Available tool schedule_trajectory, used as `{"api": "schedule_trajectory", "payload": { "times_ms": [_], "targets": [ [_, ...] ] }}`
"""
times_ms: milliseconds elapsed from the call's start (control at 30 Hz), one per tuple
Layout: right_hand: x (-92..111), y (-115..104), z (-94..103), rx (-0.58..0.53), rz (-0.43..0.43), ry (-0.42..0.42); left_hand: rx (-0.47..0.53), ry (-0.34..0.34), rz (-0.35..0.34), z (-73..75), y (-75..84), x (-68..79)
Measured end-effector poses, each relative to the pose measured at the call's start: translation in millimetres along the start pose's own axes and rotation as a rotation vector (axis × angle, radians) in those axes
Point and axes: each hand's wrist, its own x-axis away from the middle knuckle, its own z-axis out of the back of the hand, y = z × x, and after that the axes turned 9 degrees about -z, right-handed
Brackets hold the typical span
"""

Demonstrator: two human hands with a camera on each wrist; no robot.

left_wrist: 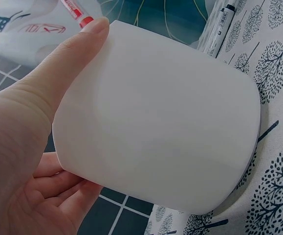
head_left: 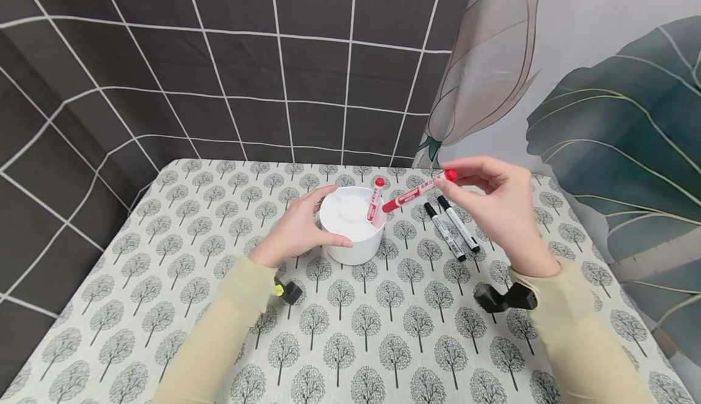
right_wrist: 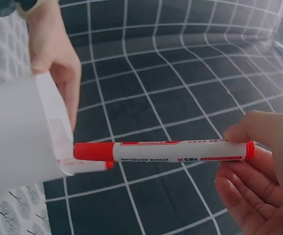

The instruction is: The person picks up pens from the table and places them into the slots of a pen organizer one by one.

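Note:
In the head view my left hand [head_left: 292, 224] grips a white round pen holder [head_left: 355, 253], thumb on the near side and fingers around the far side. Inside its divided top, a red marker [head_left: 375, 200] leans with its end above the rim. My right hand [head_left: 493, 200] pinches a second red whiteboard marker [head_left: 411, 197] by its tail end between thumb and fingers. This marker's red cap [right_wrist: 94, 152] points at the holder and is right at the rim. The left wrist view is mostly filled by the holder's smooth side [left_wrist: 156, 117].
Two white markers with black caps lie side by side right of the holder, one nearer [head_left: 445, 232] and one farther [head_left: 459, 224]. A tree-patterned cloth [head_left: 339, 331] covers the table. Behind it hangs a dark gridded curtain [head_left: 312, 69], with a leaf-patterned one [head_left: 619, 118] at right.

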Motion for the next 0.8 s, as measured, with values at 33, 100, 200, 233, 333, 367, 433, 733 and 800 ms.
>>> {"api": "schedule_trajectory", "payload": {
  "times_ms": [33,100,200,233,333,367,433,733,800],
  "targets": [
    [0.0,-1.0,-2.7,0.006,0.008,-0.014,0.0,0.0,-0.002,-0.2,-0.2,-0.1],
    [-0.5,-2.2,-8.0,0.02,0.021,-0.043,-0.003,0.0,-0.005,-0.2,-0.6,0.0],
    [-1.7,-1.4,-15.9,0.04,0.034,-0.087,-0.011,0.0,-0.004,0.0,-0.8,0.1],
    [-2.0,-0.3,-18.4,0.042,0.034,-0.102,-0.013,0.001,-0.004,0.2,-0.7,0.2],
    [-2.9,4.7,-24.9,0.054,0.02,-0.134,-0.017,0.001,0.001,0.4,0.1,0.5],
    [-3.1,6.7,-26.7,0.058,0.012,-0.143,-0.019,0.001,0.004,0.4,0.3,0.5],
    [-3.5,10.8,-30.0,0.065,-0.004,-0.155,-0.017,0.002,0.004,0.4,0.4,0.5],
    [-2.5,24.8,-46.3,0.067,-0.025,-0.218,-0.017,-0.001,0.003,0.1,-1.1,0.4],
    [-1.3,26.7,-49.4,0.073,-0.048,-0.236,-0.011,-0.004,0.0,0.1,-0.9,0.3]
  ]
}}
